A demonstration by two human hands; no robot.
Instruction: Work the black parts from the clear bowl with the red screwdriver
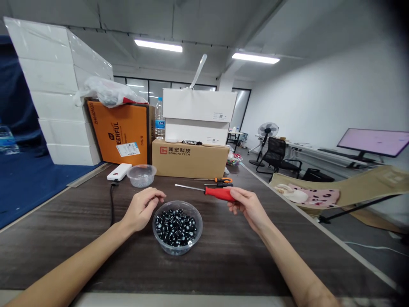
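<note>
My right hand point(249, 209) grips a red-handled screwdriver point(220, 194) by the handle, its thin steel shaft pointing left across the table. My left hand point(142, 209) hangs just left of a clear plastic bowl point(177, 204), fingers curled, with nothing visible in them. That bowl is full of small black round parts point(175, 228) with shiny metal bits. Farther back stands a smaller clear plastic bowl point(141, 175) holding a little pale content. An orange-handled tool point(220, 180) lies on the table behind the screwdriver.
The dark wood table point(223, 264) holds a white power bank point(119, 171) with a black cable, and a cardboard box point(190, 158) at the back. White boxes, an orange box and a water bottle stand behind. A chair, fan and monitor sit beyond the right table edge.
</note>
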